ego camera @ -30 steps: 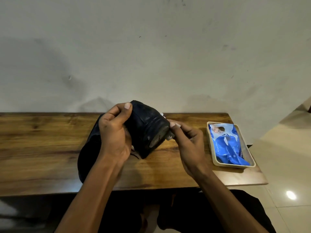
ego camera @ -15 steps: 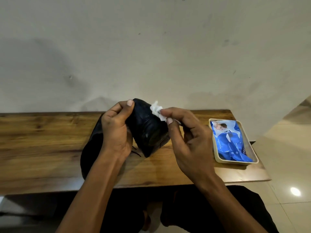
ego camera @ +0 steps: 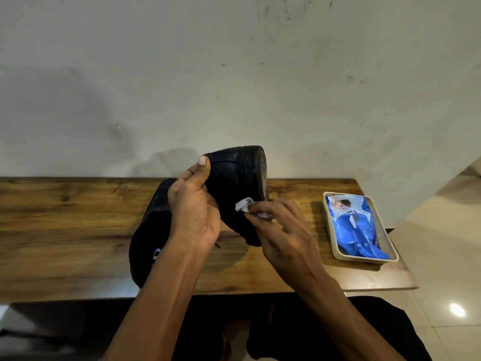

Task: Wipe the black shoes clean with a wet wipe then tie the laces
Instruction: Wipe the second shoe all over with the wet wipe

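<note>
My left hand (ego camera: 194,212) grips a black shoe (ego camera: 236,183) and holds it tilted above the wooden table, sole edge facing right. My right hand (ego camera: 283,230) pinches a small white wet wipe (ego camera: 243,204) and presses it against the lower side of that shoe. A second black shoe (ego camera: 148,243) lies on the table behind my left forearm, partly hidden by it. A thin black lace end (ego camera: 217,245) shows just below my left palm.
A beige tray (ego camera: 364,257) with a blue wet-wipe pack (ego camera: 351,225) sits near the right end of the wooden table (ego camera: 65,230). A pale wall stands right behind the table. Tiled floor lies to the right, my dark-clad legs below.
My right hand moved the wipe from the shoe's top edge down to its lower side. The shoe is raised a little higher and turned in my left hand.
</note>
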The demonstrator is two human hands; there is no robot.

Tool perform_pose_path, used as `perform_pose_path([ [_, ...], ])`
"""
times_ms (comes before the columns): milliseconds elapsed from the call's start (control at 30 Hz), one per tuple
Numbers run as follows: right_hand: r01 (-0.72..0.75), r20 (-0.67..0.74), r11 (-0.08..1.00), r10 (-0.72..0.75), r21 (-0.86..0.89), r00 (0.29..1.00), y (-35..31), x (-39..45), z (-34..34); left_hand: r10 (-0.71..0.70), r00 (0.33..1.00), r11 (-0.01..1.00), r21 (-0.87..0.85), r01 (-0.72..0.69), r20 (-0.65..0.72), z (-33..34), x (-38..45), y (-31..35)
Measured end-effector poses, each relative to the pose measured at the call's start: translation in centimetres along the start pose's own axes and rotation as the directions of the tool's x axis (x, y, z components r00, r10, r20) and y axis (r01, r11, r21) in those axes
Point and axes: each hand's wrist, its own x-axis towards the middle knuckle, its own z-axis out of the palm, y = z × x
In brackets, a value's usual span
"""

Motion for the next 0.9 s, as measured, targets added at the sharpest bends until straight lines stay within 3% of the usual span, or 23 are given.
perform_pose_path([
  [200,-0.082,-0.318,0.993,0.104,0.081,0.942,-0.5,4.3,-2.9,-0.014,1.000,1.000,0.014,0.014,0.014,0.1,-0.5,-0.2],
  [600,-0.066,-0.107,0.994,0.076,0.092,0.991,0.9,1.0,0.3,-0.060,0.998,0.997,-0.054,0.058,-0.037,-0.2,-0.5,-0.6],
  [700,-0.153,-0.033,0.979,0.159,0.138,0.987,1.3,-0.3,1.6,-0.075,0.996,0.995,-0.067,0.072,-0.042,-0.1,-0.3,-0.9],
  [900,-0.160,-0.222,0.954,0.219,0.255,0.950,0.8,3.6,-0.4,-0.084,0.996,0.996,-0.032,0.083,-0.034,0.1,-0.2,-1.2],
])
